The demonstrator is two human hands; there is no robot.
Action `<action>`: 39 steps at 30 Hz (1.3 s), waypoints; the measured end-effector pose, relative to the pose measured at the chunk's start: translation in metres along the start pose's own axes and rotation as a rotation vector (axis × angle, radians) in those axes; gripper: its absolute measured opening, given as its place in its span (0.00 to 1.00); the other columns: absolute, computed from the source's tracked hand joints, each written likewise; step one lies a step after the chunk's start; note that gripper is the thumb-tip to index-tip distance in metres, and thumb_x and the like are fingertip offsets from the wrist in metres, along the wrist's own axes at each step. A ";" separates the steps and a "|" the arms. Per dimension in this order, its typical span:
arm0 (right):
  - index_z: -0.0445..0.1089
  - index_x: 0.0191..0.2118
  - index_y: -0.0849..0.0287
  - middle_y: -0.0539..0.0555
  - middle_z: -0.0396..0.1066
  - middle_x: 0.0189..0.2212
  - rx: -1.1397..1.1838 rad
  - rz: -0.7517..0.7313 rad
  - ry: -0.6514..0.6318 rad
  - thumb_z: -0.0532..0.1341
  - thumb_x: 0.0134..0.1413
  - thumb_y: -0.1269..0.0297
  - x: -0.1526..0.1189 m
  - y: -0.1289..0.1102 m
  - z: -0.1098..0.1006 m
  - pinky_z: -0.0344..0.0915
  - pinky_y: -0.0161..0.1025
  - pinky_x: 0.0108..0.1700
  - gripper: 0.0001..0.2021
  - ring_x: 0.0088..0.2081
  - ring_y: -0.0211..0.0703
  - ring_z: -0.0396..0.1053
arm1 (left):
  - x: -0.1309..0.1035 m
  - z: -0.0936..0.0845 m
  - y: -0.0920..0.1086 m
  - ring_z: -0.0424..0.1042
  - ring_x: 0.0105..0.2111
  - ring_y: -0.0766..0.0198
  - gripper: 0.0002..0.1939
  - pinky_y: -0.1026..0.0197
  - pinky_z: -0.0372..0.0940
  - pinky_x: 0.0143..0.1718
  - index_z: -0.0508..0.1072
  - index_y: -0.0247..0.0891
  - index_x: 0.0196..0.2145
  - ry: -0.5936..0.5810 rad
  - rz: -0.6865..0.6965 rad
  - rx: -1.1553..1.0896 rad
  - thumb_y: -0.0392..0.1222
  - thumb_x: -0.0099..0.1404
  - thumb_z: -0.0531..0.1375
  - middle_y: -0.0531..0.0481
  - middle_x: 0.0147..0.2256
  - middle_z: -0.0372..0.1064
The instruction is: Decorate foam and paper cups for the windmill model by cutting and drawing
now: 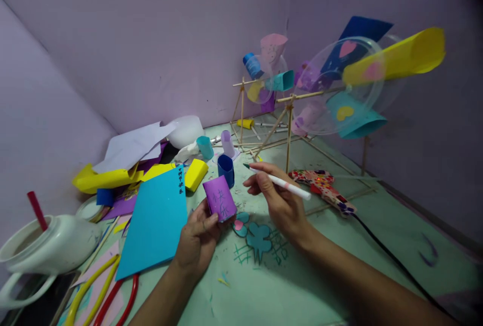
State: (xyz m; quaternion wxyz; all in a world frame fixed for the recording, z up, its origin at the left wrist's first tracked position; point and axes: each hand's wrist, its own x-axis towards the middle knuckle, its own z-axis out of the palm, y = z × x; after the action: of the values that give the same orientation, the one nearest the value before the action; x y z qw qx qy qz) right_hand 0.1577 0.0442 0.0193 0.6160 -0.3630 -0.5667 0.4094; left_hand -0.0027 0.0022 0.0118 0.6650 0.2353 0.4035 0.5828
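Observation:
My left hand (pixel 199 238) grips a small purple paper tube (pixel 220 199) by its lower edge; dark handwritten characters show on its face. In my right hand (pixel 283 200) is a white marker pen (pixel 285 185), held between thumb and fingers with its dark green tip pointing left, apart from the tube. Just behind the purple tube stands a dark blue paper tube (pixel 226 170). A yellow paper tube (pixel 196 175) lies to its left, with teal (pixel 205 148) and lilac (pixel 227 143) tubes farther back. Below my hands is a blue flower cutout (pixel 258 238).
Two stick-framed wheels with clear discs (pixel 339 87) and coloured paper tubes stand at the right and back. A patterned glue gun (pixel 322 187) with a black cord lies right. Left are a blue sheet (pixel 156 220), a white teapot (pixel 53 243), scissors handles (pixel 94 286) and piled paper (pixel 130 147).

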 end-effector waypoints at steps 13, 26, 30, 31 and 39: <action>0.61 0.48 0.54 0.57 0.72 0.48 0.242 0.142 -0.221 0.60 0.48 0.69 0.000 0.020 0.009 0.60 0.53 0.57 0.19 0.51 0.48 0.69 | 0.001 -0.004 -0.005 0.76 0.37 0.51 0.19 0.52 0.68 0.41 0.72 0.30 0.46 -0.166 -0.020 -0.228 0.38 0.56 0.60 0.38 0.34 0.77; 0.56 0.46 0.50 0.51 0.68 0.41 0.504 0.268 -0.401 0.69 0.40 0.64 -0.005 0.005 0.014 0.69 0.40 0.37 0.27 0.39 0.42 0.71 | 0.002 -0.012 -0.005 0.77 0.36 0.52 0.18 0.53 0.70 0.40 0.73 0.30 0.47 -0.287 -0.139 -0.395 0.37 0.62 0.52 0.36 0.34 0.78; 0.55 0.48 0.49 0.51 0.68 0.41 0.493 0.281 -0.454 0.68 0.44 0.63 -0.008 0.005 0.016 0.69 0.40 0.35 0.27 0.34 0.40 0.71 | 0.006 -0.018 -0.007 0.78 0.33 0.55 0.19 0.57 0.71 0.36 0.72 0.31 0.48 -0.281 -0.174 -0.404 0.35 0.64 0.48 0.38 0.32 0.79; 0.55 0.49 0.49 0.52 0.68 0.42 0.483 0.276 -0.467 0.67 0.44 0.63 -0.008 0.004 0.016 0.69 0.41 0.37 0.27 0.35 0.41 0.71 | 0.006 -0.018 -0.007 0.78 0.30 0.57 0.18 0.59 0.72 0.34 0.73 0.32 0.46 -0.279 -0.194 -0.399 0.35 0.64 0.48 0.39 0.32 0.79; 0.60 0.46 0.52 0.52 0.69 0.43 0.401 0.064 -0.387 0.64 0.49 0.67 0.000 0.005 0.007 0.63 0.43 0.48 0.18 0.45 0.43 0.67 | -0.002 -0.009 -0.010 0.68 0.16 0.70 0.17 0.72 0.64 0.15 0.75 0.28 0.31 -0.238 -0.327 -0.328 0.38 0.65 0.48 0.41 0.23 0.73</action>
State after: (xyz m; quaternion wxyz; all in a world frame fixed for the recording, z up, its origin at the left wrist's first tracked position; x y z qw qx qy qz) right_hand 0.1506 0.0462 0.0154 0.5427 -0.1666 -0.5698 0.5942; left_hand -0.0047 -0.0029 -0.0007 0.8226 0.1229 0.2549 0.4933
